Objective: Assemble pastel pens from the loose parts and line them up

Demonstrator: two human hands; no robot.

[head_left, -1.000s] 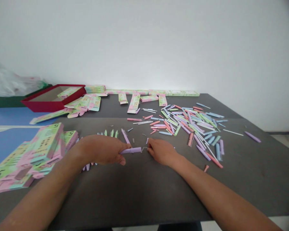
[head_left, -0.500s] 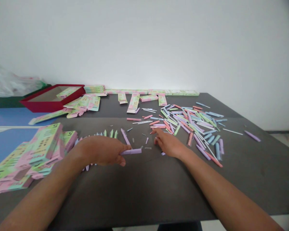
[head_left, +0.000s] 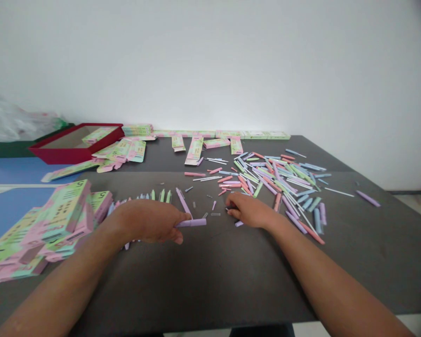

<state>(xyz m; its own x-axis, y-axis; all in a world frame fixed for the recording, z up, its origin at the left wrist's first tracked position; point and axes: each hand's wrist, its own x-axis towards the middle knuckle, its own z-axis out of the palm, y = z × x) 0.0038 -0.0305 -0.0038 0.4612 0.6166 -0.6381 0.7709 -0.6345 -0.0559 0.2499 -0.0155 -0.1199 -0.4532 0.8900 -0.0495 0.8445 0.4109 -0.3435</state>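
Note:
My left hand (head_left: 146,222) is shut on a lilac plastic pen barrel (head_left: 192,223), which lies flat on the dark grey table (head_left: 252,281) and sticks out past my fingertips. My right hand (head_left: 249,210) rests on the table with curled fingers, and a small dark item shows at its fingertips. What that hand holds is partly hidden. A short lilac piece (head_left: 239,223) lies just below it, and a thin metal refill (head_left: 215,214) lies between my hands. A loose heap of pastel pen parts (head_left: 284,185) spreads to the right of my right hand.
Several upright pastel pen parts (head_left: 159,195) stand in a row beyond my left hand. Stacked pink-and-green printed boxes (head_left: 61,224) lie to the left. A red tray (head_left: 75,145), more flat boxes and a plastic bag (head_left: 10,121) sit farther back.
My right hand has moved away from the barrel's end to the right, and its fingers have curled down to the table. My left hand and the barrel have stayed almost still.

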